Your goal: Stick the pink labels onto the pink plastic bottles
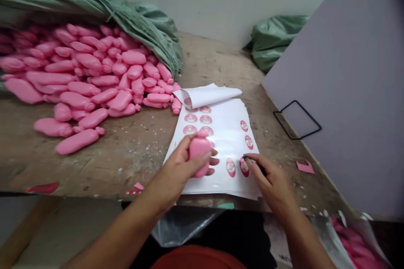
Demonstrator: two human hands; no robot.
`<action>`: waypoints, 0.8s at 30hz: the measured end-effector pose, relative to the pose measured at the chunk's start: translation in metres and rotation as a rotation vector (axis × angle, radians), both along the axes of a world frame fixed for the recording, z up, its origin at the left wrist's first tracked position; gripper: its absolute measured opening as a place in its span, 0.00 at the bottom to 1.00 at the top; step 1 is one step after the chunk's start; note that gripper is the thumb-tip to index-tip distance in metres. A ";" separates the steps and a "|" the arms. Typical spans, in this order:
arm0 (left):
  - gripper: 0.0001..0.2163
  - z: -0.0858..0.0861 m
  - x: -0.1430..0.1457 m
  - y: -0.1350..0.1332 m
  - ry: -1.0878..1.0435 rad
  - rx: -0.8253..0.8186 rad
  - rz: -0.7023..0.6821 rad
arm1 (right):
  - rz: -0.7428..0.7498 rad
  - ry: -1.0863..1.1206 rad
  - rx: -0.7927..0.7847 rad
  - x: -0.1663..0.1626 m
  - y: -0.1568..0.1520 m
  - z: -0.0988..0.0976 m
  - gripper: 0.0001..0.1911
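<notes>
My left hand [176, 168] is closed round a pink plastic bottle [199, 153] with its neck pointing away from me. Below it lies a stack of white sticker sheets [217, 185], with oval pink-and-white stickers in rows and the top sheet's far end curled over. Between its fingertips my right hand [268, 174] pinches a small dark tool [261, 169], whose kind I cannot make out. The tool's tip is at the edge of a red oval sticker [244, 167] near the sheet's right side. Another oval sticker [231, 167] is just left of it.
A big heap of pink bottles [88, 75] spills from a green woven sack [151, 29] at the left. Another green sack [277, 38] sits at the back right beside a pale panel [353, 92]. A black wire frame [296, 138] and paper scraps lie on the worn table [132, 164].
</notes>
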State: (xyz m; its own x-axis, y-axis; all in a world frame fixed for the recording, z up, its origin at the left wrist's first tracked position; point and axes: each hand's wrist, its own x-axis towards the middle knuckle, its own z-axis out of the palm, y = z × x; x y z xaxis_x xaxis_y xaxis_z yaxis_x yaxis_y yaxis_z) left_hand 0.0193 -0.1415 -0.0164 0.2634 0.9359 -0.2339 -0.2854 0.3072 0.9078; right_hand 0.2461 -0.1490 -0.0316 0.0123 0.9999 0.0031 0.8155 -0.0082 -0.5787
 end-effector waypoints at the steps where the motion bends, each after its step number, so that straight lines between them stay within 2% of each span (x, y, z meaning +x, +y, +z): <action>1: 0.19 -0.003 0.010 -0.001 -0.033 -0.035 -0.027 | -0.034 -0.045 -0.005 0.007 0.000 -0.002 0.18; 3: 0.19 -0.013 0.022 0.000 0.008 -0.054 -0.032 | -0.055 -0.096 -0.024 0.015 -0.003 -0.006 0.18; 7: 0.20 -0.026 0.021 0.003 0.114 -0.046 0.009 | 0.025 -0.114 0.009 0.007 -0.007 -0.012 0.14; 10: 0.21 -0.022 0.022 0.004 0.059 -0.078 0.029 | 0.099 -0.133 0.045 -0.007 -0.005 -0.011 0.11; 14: 0.17 -0.015 0.038 0.009 -0.092 -0.117 0.060 | 0.112 -0.213 0.063 -0.013 0.002 -0.008 0.09; 18: 0.17 -0.021 0.048 0.015 -0.174 -0.143 0.067 | 0.144 -0.234 0.065 -0.009 0.006 -0.012 0.09; 24: 0.17 -0.028 0.045 0.018 -0.176 -0.171 0.056 | 0.162 -0.285 0.090 -0.007 0.008 -0.019 0.09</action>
